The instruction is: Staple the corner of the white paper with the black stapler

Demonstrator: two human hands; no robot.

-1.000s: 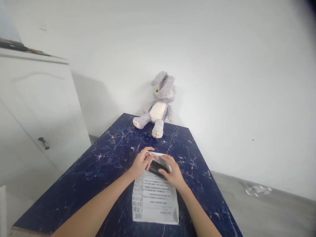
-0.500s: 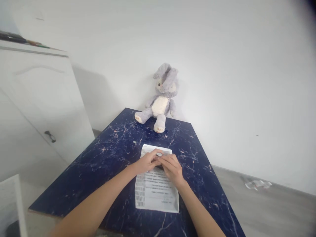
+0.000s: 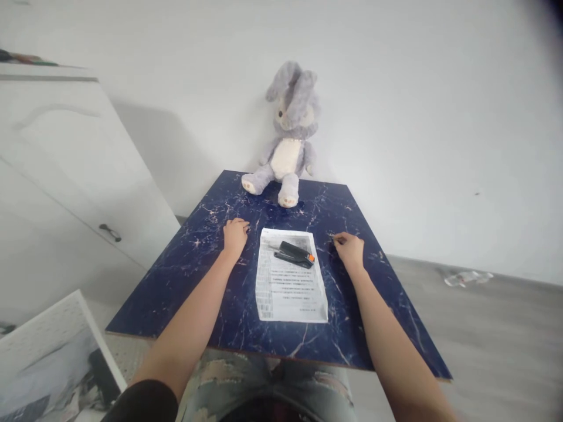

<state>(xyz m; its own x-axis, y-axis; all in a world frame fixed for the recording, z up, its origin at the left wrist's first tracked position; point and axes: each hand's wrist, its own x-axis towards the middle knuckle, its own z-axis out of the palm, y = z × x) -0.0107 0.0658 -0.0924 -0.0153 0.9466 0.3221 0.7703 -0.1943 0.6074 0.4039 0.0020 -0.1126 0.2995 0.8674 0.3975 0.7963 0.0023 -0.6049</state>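
Note:
A black stapler [image 3: 295, 253] with an orange end lies on a printed sheet of paper [image 3: 292, 296]; its arms are spread apart. To the left of the sheet, my left hand [image 3: 236, 237] rests on the table with its fingers curled in, touching neither paper nor stapler. My right hand [image 3: 350, 249] lies to the right of the sheet, fingers bent and closed together. Nothing shows in either hand.
The dark blue marbled table [image 3: 189, 299] bears a grey plush rabbit [image 3: 288, 149] at its far edge, against the wall. A white cabinet [image 3: 83, 170] stands on the left, and a framed picture [image 3: 53, 357] is below it. Clear plastic [image 3: 468, 278] lies on the floor at right.
My hands, together over the sheet before, have moved apart to either side of it. The stapler they covered now lies in plain sight. The view has tilted down.

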